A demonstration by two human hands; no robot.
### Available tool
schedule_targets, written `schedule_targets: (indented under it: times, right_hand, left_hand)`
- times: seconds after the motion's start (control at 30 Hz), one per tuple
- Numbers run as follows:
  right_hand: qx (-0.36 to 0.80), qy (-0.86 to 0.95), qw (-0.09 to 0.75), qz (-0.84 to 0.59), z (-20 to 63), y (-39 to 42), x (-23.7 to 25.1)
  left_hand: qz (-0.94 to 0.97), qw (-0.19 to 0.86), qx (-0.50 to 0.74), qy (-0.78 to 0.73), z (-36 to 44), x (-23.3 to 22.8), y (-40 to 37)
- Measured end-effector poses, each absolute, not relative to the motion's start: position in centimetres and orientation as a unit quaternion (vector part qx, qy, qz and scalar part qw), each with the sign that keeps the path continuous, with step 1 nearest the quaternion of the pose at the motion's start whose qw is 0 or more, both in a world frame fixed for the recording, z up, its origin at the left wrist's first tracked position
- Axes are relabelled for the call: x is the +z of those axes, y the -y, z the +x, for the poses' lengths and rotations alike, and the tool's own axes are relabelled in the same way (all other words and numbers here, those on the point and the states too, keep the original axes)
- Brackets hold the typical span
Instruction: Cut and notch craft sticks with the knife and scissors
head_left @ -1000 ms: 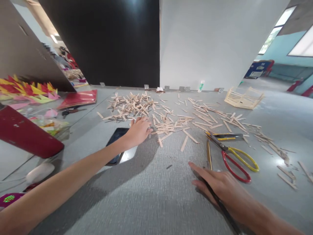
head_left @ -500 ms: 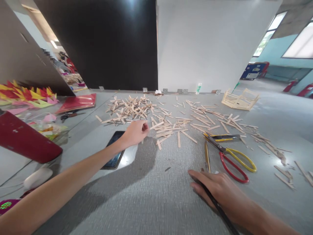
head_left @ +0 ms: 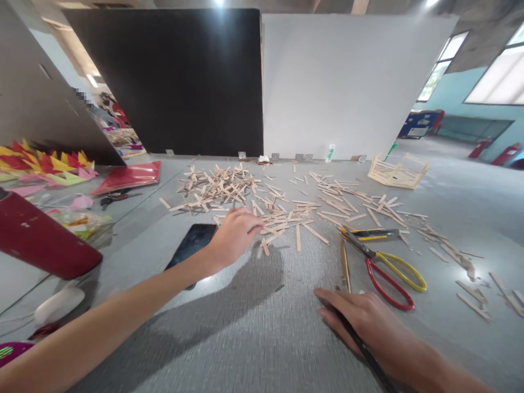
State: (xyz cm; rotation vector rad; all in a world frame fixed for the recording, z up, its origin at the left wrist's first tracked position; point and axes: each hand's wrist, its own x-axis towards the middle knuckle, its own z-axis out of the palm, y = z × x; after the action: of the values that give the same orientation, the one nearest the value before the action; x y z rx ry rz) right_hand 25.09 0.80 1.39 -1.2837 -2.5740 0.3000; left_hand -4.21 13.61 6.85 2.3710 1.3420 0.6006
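My left hand (head_left: 235,234) reaches forward over the grey table (head_left: 254,327), fingertips at the near edge of a scatter of wooden craft sticks (head_left: 282,215). Its fingers are bent; whether they pinch a stick is unclear. A black phone (head_left: 192,243) lies just left of that wrist. My right hand (head_left: 362,322) rests palm down near the front, with a thin black rod (head_left: 370,360) running between its fingers towards my arm. Red and yellow scissors (head_left: 388,273) lie just beyond it.
A yellow utility knife (head_left: 374,234) and a slim gold pencil (head_left: 344,259) lie by the scissors. A stick-built frame (head_left: 397,172) and a glue bottle (head_left: 329,153) stand at the back. Coloured paper (head_left: 45,161), a red folder (head_left: 129,177) and a dark red box (head_left: 36,234) crowd the left.
My left hand lifted from the sticks, drew back slightly, and now reaches towards them again. The right hand stayed flat on the table. The view tilted up a little.
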Motion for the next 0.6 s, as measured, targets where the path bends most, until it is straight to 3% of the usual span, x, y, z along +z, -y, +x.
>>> schedule_targets:
  times: [0.23,0.6]
  right_hand:
    - [0.114,0.882,0.118,-0.441,25.2,-0.8,1.3]
    - [0.137,0.882,0.116,-0.437,25.3,-1.1,1.4]
  left_hand:
    - [0.885,0.204,0.084,-0.409,-4.0,3.9,-13.9]
    - [0.872,0.242,0.004,-0.426,-7.0,5.4,-12.9]
